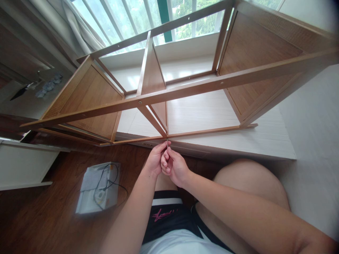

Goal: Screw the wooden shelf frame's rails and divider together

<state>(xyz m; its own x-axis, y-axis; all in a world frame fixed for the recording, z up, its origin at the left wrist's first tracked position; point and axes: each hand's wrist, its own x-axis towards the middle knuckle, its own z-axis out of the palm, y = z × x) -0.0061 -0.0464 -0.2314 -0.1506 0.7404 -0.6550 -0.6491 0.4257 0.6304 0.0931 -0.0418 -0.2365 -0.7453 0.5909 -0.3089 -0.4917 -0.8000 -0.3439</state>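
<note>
A wooden shelf frame (pixel 169 93) lies on its side on a white platform, with a middle divider panel (pixel 150 74) and two end panels. My left hand (pixel 155 160) and my right hand (pixel 174 165) meet just below the frame's lowest rail (pixel 201 133), where the divider joins it. Both hands are closed in a pinch around a thin metal tool (pixel 167 142) that stands upright against the rail's underside. My fingers hide its lower part.
The white platform (pixel 265 141) runs under the window (pixel 127 21). A white box with a black cable (pixel 99 187) lies on the dark wood floor at the left. My bare knee (pixel 246 180) is raised at the right. A white panel (pixel 23 165) stands at far left.
</note>
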